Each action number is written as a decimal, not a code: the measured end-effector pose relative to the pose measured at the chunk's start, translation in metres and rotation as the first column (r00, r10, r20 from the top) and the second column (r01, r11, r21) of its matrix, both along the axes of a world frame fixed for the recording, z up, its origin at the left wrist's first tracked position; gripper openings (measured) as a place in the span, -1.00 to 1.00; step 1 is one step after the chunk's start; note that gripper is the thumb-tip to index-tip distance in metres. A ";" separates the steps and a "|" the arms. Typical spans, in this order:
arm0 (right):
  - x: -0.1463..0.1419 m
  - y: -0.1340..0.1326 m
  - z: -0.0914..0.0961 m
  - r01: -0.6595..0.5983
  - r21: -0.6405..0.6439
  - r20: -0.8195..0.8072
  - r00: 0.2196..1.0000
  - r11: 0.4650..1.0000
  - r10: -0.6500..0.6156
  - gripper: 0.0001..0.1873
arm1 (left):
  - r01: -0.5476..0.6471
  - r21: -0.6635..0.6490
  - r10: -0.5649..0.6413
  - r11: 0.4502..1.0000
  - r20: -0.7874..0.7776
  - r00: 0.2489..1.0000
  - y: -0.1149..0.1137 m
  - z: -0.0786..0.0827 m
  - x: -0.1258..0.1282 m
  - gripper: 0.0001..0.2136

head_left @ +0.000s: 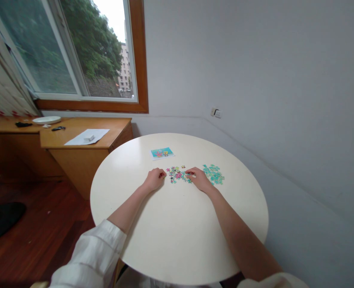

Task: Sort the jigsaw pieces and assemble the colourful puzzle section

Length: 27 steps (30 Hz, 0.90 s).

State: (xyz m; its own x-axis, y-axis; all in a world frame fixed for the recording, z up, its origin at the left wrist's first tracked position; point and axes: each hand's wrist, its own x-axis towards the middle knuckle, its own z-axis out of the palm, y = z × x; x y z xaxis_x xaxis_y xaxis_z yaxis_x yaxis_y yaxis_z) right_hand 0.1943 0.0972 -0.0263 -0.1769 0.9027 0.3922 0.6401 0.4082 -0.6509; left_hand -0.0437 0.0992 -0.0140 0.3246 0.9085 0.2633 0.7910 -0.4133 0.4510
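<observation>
A small heap of multicoloured puzzle pieces (pixel 177 175) lies on the round cream table (pixel 177 232) between my hands. My left hand (pixel 155 179) rests just left of it, fingers curled into a loose fist. My right hand (pixel 198 178) sits at the heap's right edge, its fingertips pinched on a piece there. A second heap of teal puzzle pieces (pixel 213 174) lies right of my right hand. A small picture card (pixel 162 153) with a blue cartoon image lies farther back on the table.
A wooden desk (pixel 84 148) stands left of the table under the window, with a sheet of paper (pixel 87 137), a white plate (pixel 46 120) and small dark items on it. Grey walls close in behind and to the right. Dark wood floor lies on the left.
</observation>
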 end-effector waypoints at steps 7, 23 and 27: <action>0.000 0.002 -0.003 0.039 0.053 -0.029 0.999 0.998 -0.037 -0.75 | -0.058 0.008 0.058 0.998 0.020 0.998 -0.001 0.003 -0.002 -0.80; -0.003 0.002 -0.004 0.110 0.148 0.070 0.990 0.983 -0.121 -0.69 | -0.061 -0.014 0.061 0.998 0.050 0.997 0.000 0.002 -0.002 -0.80; -0.009 -0.003 -0.004 0.057 0.078 0.246 0.966 0.995 -0.075 -0.67 | -0.054 -0.010 0.055 0.998 0.047 0.997 0.000 0.002 -0.002 -0.79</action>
